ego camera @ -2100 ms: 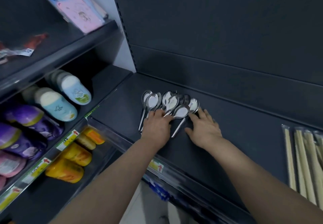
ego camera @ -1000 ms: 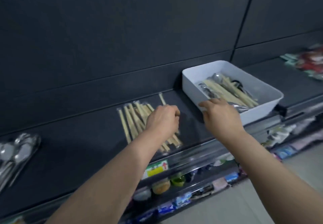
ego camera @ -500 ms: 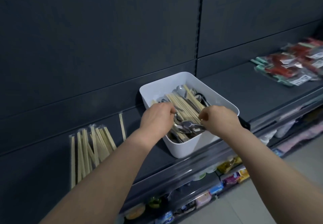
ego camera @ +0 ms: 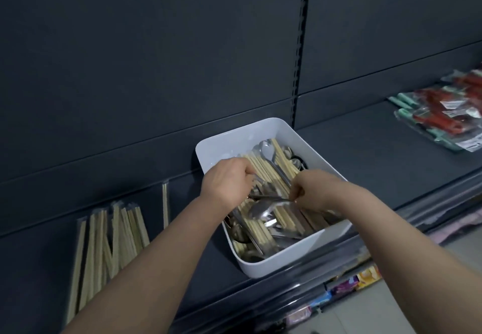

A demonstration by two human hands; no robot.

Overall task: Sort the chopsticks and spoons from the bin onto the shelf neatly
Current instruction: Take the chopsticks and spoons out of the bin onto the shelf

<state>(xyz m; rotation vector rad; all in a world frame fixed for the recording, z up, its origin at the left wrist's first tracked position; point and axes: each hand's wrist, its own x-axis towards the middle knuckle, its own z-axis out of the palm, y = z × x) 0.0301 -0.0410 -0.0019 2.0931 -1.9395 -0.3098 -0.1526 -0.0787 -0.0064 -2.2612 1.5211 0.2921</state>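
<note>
- The white bin [ego camera: 300, 251] sat on the dark shelf [ego camera: 378, 156], its back end close to the rear panel [ego camera: 156, 60] and its front corner near the shelf's front edge.
- Inside it lay a mixed heap: pale wooden chopsticks [ego camera: 263, 169] running lengthwise in loose bundles, and shiny metal spoons [ego camera: 267, 148] lying over and under them, one with a heart-shaped bowl near the far end.
- Both hands were down in the bin, over the middle of the heap.
- The left hand [ego camera: 227, 181] was curled with its knuckles up; its fingertips were hidden behind the back of the hand, so whether it gripped anything could not be told.
- The right hand [ego camera: 318, 190] pinched the thin handle of a spoon [ego camera: 262, 209], whose bowl lay across the chopsticks between the two hands.
- The hands and forearms covered part of the bin's contents and its near left wall.
- To the left, well apart from the bin, wrapped chopsticks [ego camera: 109, 234] lay in clear sleeves on the same shelf, fanned and uneven, with one single packet [ego camera: 165, 203] just beside them.
- Far right on the shelf lay red and green packets [ego camera: 443, 117] with white labels.
- A slotted upright strip [ego camera: 301, 47] divided the rear panel behind the bin.
- Colourful goods [ego camera: 365, 276] showed blurred on a lower level.
</note>
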